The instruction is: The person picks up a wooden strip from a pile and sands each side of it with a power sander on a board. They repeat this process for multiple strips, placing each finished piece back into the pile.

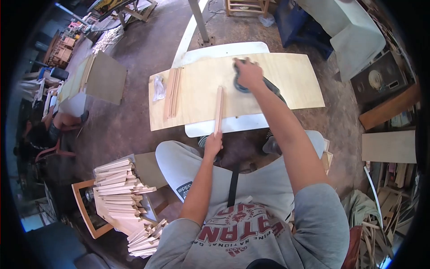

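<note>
My left hand (213,143) is closed around the near end of a thin wooden strip (219,107), whose far end reaches over the plywood board (295,80). Out on the board, my right hand (249,74) grips the top of a dark power sander (241,84), slightly smeared by motion. The sander sits to the right of the strip's far end, apart from it. To the left on the board lie several similar strips side by side (173,94), with a clear plastic bag (159,88) beside them.
Beneath the board is a white table (224,127). A large pile of wooden strips (121,193) lies at my lower left by a wooden frame (83,210). Another person (56,125) sits at the far left. A metal post (199,22) stands behind the table.
</note>
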The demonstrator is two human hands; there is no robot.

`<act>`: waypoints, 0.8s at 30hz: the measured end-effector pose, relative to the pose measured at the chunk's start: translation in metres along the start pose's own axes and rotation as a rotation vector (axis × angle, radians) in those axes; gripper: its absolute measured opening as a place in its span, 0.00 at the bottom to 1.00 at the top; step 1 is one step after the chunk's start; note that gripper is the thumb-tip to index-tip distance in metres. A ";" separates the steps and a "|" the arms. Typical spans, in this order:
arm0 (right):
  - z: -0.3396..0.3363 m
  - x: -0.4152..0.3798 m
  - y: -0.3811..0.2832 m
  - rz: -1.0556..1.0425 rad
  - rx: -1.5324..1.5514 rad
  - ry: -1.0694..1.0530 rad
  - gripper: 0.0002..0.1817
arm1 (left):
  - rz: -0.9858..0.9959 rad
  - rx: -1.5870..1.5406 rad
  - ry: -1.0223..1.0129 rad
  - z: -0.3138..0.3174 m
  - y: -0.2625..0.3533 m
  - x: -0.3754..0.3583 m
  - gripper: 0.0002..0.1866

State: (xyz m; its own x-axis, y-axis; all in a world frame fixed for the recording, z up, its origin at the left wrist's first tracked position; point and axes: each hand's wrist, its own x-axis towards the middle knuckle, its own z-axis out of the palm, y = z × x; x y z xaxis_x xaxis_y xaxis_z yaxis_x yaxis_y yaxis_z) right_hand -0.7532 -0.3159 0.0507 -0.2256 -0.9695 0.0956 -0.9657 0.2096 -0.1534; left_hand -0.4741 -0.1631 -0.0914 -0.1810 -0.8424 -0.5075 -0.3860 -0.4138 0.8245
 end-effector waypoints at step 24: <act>-0.019 -0.075 0.085 0.235 0.011 0.026 0.46 | 0.325 1.065 -0.005 -0.089 0.123 0.047 0.22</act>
State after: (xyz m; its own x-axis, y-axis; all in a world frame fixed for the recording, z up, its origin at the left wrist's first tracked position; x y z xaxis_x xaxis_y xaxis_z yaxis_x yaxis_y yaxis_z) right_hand -0.8204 -0.2234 0.0491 -0.4473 -0.8906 0.0817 -0.8848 0.4274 -0.1856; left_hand -0.4499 -0.2841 0.0080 -0.4174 -0.8545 -0.3090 -0.8980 0.3360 0.2840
